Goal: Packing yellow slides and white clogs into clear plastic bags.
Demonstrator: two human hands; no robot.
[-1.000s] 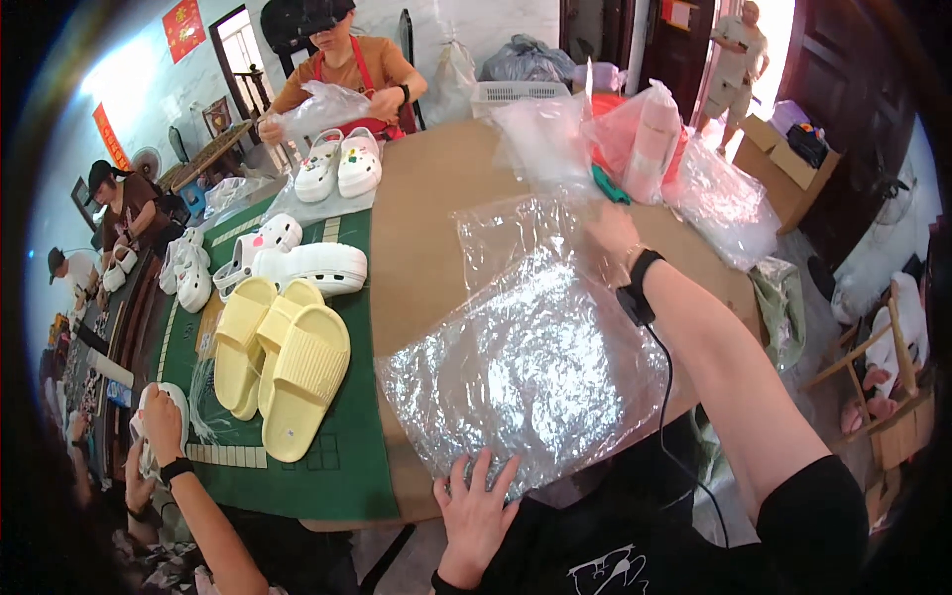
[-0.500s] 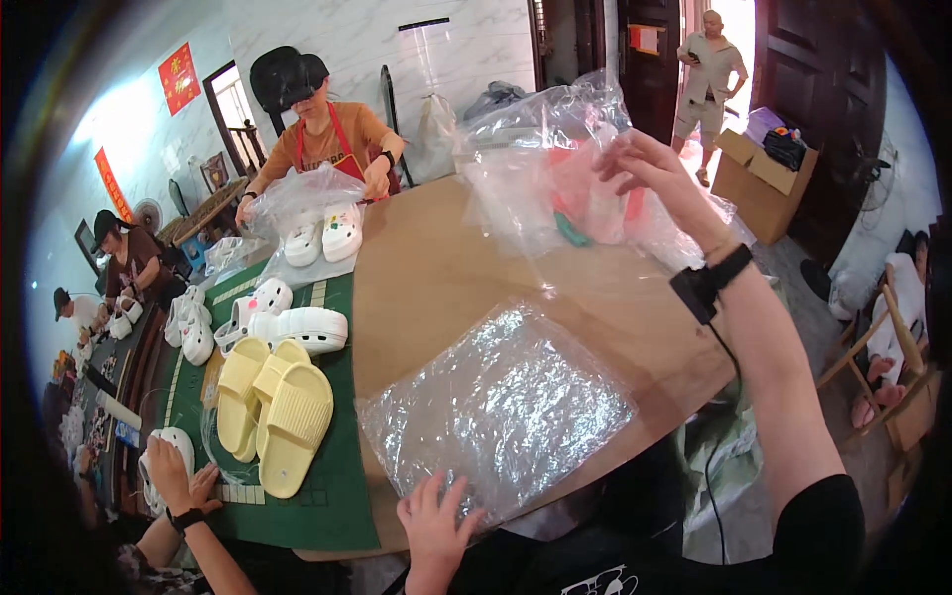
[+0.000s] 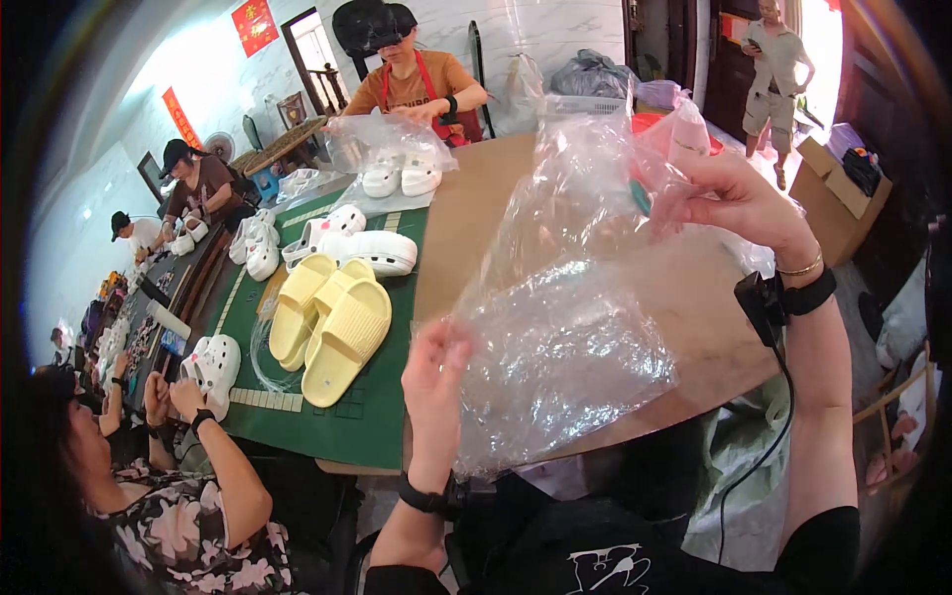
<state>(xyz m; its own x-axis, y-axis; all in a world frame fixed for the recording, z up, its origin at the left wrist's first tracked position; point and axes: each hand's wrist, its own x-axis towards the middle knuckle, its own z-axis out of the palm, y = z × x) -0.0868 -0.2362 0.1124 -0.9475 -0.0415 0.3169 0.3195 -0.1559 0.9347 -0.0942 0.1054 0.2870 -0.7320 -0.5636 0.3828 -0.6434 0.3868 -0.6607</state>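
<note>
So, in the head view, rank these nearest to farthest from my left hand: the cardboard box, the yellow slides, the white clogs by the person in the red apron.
From your left hand:
1. Yellow slides, just to its left.
2. White clogs, across the table.
3. Cardboard box, far right, beyond the table.

A square red hanging [image 3: 255, 27] and a narrow red strip [image 3: 180, 119] brighten a pale wall [image 3: 89, 193] near a round fan [image 3: 220, 147], as two people in dark caps, a person in brown [image 3: 203, 188] and a person in white [image 3: 144, 233], bend forward at left. A person in a floral shirt [image 3: 198, 526] occupies the lower left corner. At right, a person in light clothing [image 3: 775, 79] stands beside a bright doorway [image 3: 821, 69], near an open cardboard box [image 3: 833, 203] holding purple and black items. A wooden chair [image 3: 883, 405] edges the frame.
</note>
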